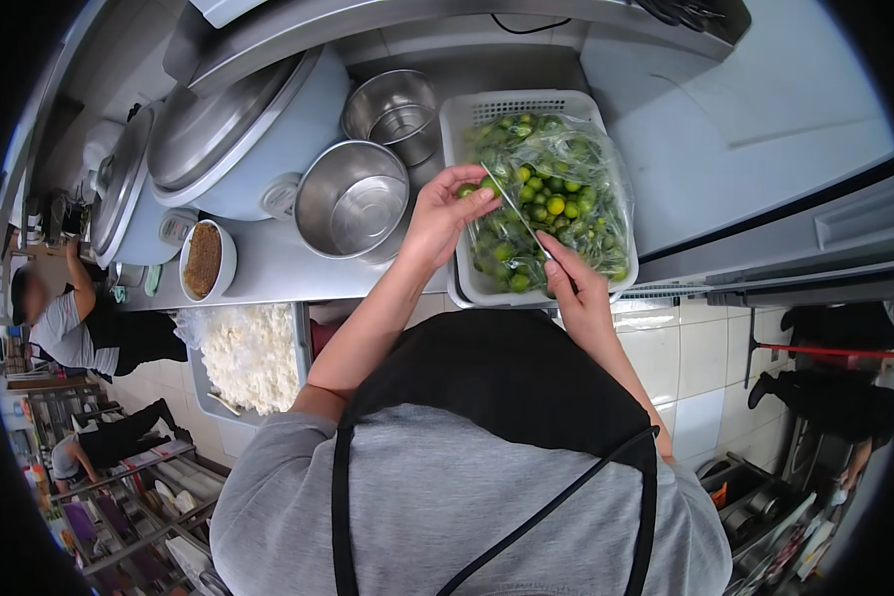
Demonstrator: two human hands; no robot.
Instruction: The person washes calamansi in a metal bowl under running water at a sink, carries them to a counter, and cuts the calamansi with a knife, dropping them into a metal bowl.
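Plastic bag (591,149) partly over limes (554,204) | left grip (449,217) pinching lime (488,185) | right grip (579,286) clasping knife (514,208) | steel pots (356,204) leftward

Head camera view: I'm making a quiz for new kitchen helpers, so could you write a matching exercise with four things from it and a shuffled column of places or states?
Things
1. thin silver-bladed knife
2. small round green fruits
3. round white bowl
4. heap of fluffy white food

Places or states
A. in a pale grey tub
B. holds something brown
C. held in the right hand
D. mostly inside the white plastic basket

Right pairs: 1-C, 2-D, 3-B, 4-A
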